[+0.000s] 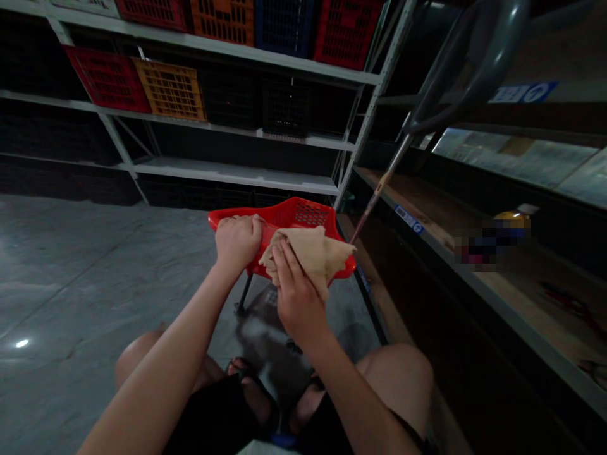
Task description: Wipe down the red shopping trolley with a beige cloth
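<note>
While the left hand [238, 243] clamps its fingers on the red basket [279, 212], the right hand [301, 300] grips a cloth [307, 245] over its edge. A metal pole [394, 159] rises alongside; crates [174, 90] line shelves [237, 172] beyond the grey floor [118, 272].

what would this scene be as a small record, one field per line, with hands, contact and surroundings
left hand: fingers curled over the rim of the red basket
right hand: fingers laid on the tan cloth; thumb's grip unclear
cloth: folded, over the basket
behind: metal rack with red, orange, blue and dark crates
right side: wooden shelf with a partly pixelated item
floor: grey
</note>
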Available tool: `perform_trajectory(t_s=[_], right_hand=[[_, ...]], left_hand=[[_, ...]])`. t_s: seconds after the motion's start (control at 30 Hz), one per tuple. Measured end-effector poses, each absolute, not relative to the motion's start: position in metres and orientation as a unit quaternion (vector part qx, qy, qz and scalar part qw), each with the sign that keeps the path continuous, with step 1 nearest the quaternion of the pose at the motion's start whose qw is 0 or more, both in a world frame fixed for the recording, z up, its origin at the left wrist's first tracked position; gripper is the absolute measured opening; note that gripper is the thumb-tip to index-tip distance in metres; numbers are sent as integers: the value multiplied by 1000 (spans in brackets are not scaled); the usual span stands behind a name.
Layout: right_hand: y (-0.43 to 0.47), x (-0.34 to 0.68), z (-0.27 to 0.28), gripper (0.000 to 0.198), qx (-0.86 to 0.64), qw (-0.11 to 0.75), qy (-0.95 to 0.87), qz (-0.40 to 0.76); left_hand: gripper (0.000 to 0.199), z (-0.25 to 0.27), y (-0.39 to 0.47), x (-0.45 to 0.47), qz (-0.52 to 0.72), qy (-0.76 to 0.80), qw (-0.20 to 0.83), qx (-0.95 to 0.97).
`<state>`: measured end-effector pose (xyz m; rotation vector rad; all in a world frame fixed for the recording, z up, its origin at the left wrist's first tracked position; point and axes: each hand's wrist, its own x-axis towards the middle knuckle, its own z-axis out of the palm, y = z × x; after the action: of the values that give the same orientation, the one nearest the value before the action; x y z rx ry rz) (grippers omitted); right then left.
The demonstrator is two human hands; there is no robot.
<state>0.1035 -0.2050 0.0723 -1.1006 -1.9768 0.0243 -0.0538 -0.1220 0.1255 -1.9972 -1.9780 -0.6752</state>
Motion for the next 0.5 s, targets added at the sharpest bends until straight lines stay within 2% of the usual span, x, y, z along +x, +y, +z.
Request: perform_trajectory(t_s=[0.27,0.33,0.5], right_hand=[[-203,203,59,46,-540,448,-712,-36],[-189,228,61,47,-524,480,-703,18],[-136,254,58,70,-481,580,-627,200]], left_hand=[[66,140,-108,-84,-142,-650,41,-745],[68,138,-102,-96,-126,-643,69,-753],[77,128,-102,-91,-147,-707,115,-682]])
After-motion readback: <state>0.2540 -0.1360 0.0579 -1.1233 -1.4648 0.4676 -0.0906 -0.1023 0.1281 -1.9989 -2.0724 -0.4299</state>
